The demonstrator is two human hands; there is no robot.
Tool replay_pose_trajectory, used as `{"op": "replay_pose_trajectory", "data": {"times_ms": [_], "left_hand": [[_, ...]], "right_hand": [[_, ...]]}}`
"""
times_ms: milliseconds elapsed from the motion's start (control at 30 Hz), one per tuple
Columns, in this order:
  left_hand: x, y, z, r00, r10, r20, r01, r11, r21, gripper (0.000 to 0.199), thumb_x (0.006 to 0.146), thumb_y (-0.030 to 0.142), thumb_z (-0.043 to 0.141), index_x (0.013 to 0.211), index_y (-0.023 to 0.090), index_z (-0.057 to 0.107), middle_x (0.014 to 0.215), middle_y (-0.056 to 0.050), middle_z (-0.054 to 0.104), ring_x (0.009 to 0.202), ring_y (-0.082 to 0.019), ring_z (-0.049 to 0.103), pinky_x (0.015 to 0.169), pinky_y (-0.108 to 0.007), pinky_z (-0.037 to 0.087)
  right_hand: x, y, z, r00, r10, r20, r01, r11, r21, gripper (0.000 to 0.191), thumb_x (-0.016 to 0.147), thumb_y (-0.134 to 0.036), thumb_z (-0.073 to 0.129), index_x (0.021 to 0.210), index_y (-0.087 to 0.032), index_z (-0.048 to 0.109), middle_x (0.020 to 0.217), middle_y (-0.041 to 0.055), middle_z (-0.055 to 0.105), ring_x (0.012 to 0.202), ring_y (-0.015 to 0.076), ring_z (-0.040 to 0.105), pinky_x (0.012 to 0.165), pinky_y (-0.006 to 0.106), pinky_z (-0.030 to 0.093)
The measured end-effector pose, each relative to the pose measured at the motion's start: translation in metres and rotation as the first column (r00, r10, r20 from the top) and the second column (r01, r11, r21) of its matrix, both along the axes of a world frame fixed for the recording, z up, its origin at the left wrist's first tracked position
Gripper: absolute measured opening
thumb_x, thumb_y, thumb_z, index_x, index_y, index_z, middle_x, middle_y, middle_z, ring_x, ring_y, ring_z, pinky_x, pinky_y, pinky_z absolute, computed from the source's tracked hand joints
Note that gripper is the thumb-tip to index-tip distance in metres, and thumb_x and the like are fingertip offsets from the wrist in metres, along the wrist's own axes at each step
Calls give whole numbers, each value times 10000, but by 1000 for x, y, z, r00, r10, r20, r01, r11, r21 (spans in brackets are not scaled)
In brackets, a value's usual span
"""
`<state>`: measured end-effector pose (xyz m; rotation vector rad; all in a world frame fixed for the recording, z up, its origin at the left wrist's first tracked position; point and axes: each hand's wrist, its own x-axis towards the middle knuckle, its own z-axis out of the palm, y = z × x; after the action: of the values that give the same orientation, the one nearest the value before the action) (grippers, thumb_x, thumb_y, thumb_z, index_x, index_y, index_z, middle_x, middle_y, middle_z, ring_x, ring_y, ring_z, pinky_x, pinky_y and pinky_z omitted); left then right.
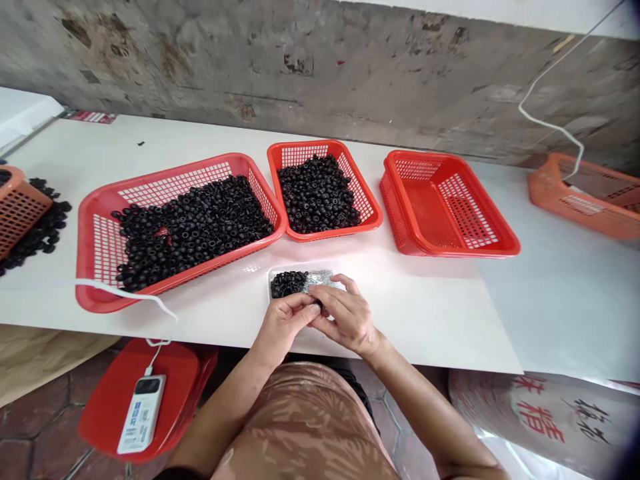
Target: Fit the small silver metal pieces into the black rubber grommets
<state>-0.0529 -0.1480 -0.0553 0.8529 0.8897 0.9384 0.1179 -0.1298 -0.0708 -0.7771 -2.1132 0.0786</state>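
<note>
My left hand (pixel 284 328) pinches a small black ring-like part (pixel 318 305) between thumb and forefinger, near the front edge of the white table. My right hand (pixel 351 319) meets it there, its thumb and forefinger closed at the part and its other fingers curled above. Whatever tiny piece the right fingertips may hold is hidden. Just behind both hands lies a shallow whitish tray (pixel 271 274). On its left side is a heap of black parts (pixel 288 284), on its right many tiny silvery pieces (pixel 321 277), partly covered by my right hand.
Two red baskets (pixel 93 200) (pixel 371 223) hold many black parts. Stacked red baskets (pixel 400 230) stand to the right, an orange basket (pixel 555 193) farther right. Another orange basket (pixel 25 207) is far left. A white power bank (pixel 143 413) lies on a red stool (pixel 103 417), its cable crossing the table.
</note>
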Motion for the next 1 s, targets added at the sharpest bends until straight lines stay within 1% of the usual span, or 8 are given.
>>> {"op": "replay_pose_trajectory", "data": {"times_ms": [167,267,433,567,700,800,867,1000], "left_hand": [[3,0,2,995,89,-32,-88,995,39,242,841,369,751,737,154,710,704,5,628,735,-131,577,724,-231,482],[3,1,6,994,87,-61,-82,993,85,252,863,383,734,758,156,706,722,0,647,744,-136,596,719,-230,491],[-3,3,3,976,107,-192,-64,974,215,311,913,438,683,1061,170,735,973,-65,753,892,-190,680,807,-273,535],[-6,3,-8,923,270,-273,-191,940,283,362,940,447,649,1177,178,695,1071,-98,756,972,-209,697,886,-307,538],[-4,2,-15,888,344,-304,-250,918,309,329,946,422,643,1165,182,694,1082,-102,750,1006,-216,694,870,-311,543],[-4,2,-19,874,362,-323,-257,910,326,310,946,397,645,1169,187,694,1101,-101,749,1034,-217,691,868,-308,546],[-5,2,-20,869,368,-330,-259,908,330,305,947,386,645,1175,190,692,1116,-102,748,1045,-217,689,876,-308,544],[-5,-1,-23,868,378,-322,-265,901,344,291,941,358,658,1181,197,692,1119,-95,747,1045,-207,688,912,-308,535]], "right_hand": [[-2,9,-1,997,79,26,-82,989,124,491,988,-221,619,1435,-64,488,1014,152,777,916,248,763,1004,476,546],[-4,11,0,997,79,-6,-78,992,96,485,987,-213,620,1436,-74,498,1046,155,776,922,241,765,1030,481,519],[-3,10,1,998,-40,-54,38,998,-43,405,1029,-304,569,1410,-169,540,1135,132,770,1003,240,758,997,458,477],[9,16,10,988,-116,-104,121,992,38,431,994,-338,633,1401,-209,573,1126,124,774,994,268,760,952,459,485],[17,42,37,921,-257,-293,296,950,96,425,1020,-401,564,1420,-257,576,1165,104,752,1010,281,738,943,476,515],[13,71,55,863,-439,-249,446,894,-30,459,1002,-430,595,1430,-267,561,1329,105,669,1222,308,642,1070,539,472],[11,87,58,868,-413,-274,396,911,-118,525,990,-456,608,1469,-266,510,1425,106,600,1245,297,622,1040,531,516],[14,89,40,771,-480,-419,386,875,-293,335,1029,-397,533,1302,-237,643,1198,79,702,1060,219,687,944,422,571]]}}
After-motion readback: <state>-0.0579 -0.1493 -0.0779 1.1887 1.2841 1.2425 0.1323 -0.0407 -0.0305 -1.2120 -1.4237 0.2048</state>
